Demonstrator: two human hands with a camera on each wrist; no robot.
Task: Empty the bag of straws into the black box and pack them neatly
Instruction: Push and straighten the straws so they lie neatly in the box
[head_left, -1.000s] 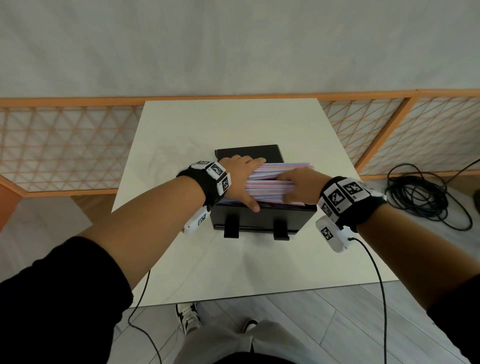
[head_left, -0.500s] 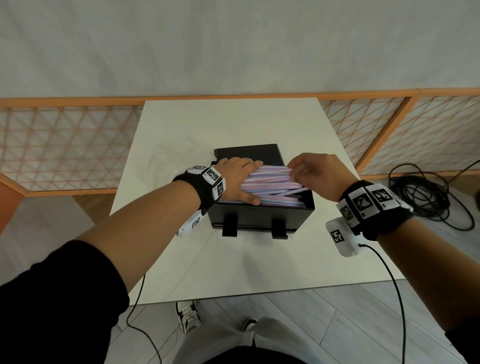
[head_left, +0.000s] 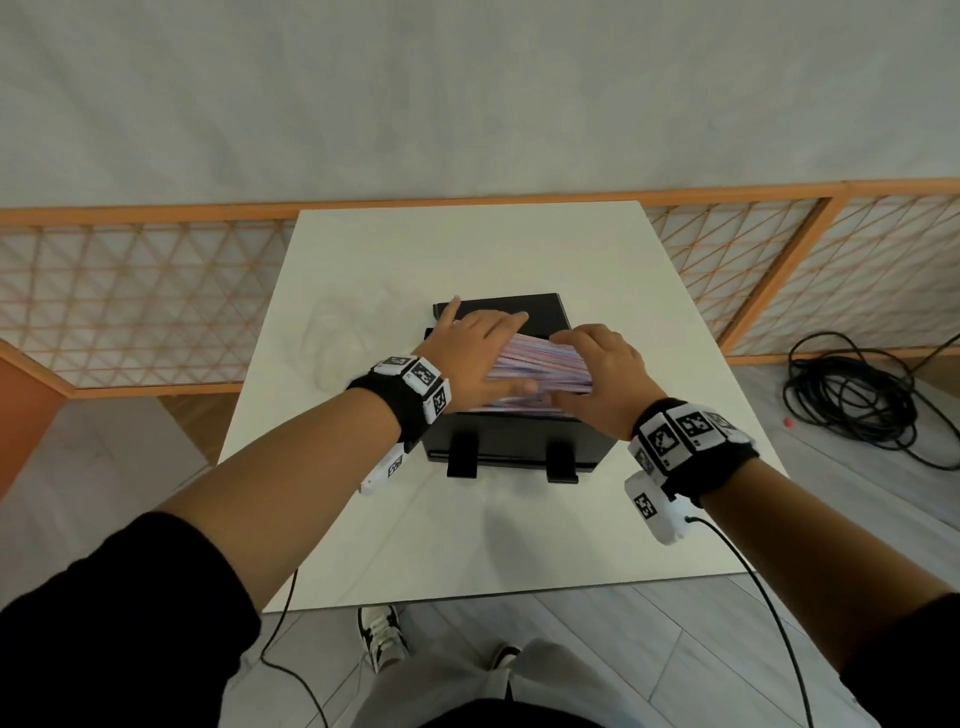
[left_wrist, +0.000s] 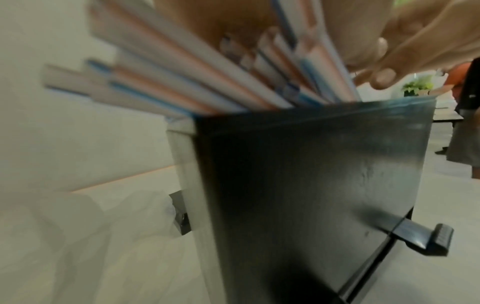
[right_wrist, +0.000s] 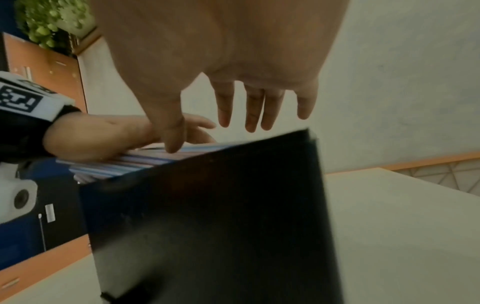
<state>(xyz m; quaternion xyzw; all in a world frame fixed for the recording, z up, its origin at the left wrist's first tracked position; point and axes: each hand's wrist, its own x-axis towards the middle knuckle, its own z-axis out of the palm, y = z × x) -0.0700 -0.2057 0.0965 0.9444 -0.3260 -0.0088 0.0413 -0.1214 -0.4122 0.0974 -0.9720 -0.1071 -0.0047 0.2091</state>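
Note:
The black box (head_left: 511, 441) stands open in the middle of the white table, its lid (head_left: 540, 306) laid back behind it. A heap of pink, blue and white straws (head_left: 540, 364) lies across it, rising above the rim. My left hand (head_left: 480, 353) lies flat on the left half of the straws, fingers spread. My right hand (head_left: 592, 374) covers their right end; in the right wrist view its fingers (right_wrist: 253, 111) hang straight and the thumb touches the straws (right_wrist: 145, 158). In the left wrist view, straw ends (left_wrist: 161, 86) stick out past the box wall (left_wrist: 311, 185).
A crumpled clear bag (head_left: 337, 338) lies on the table (head_left: 467, 545) left of the box. Two black clips (head_left: 462, 460) jut from the box's front. An orange lattice fence (head_left: 130, 301) runs behind the table. A coil of black cable (head_left: 852, 410) lies on the floor to the right.
My right hand, lifted off to the right of the box half a second ago, has come back down onto the straws' right end. My left hand stayed on the straws and reached farther back.

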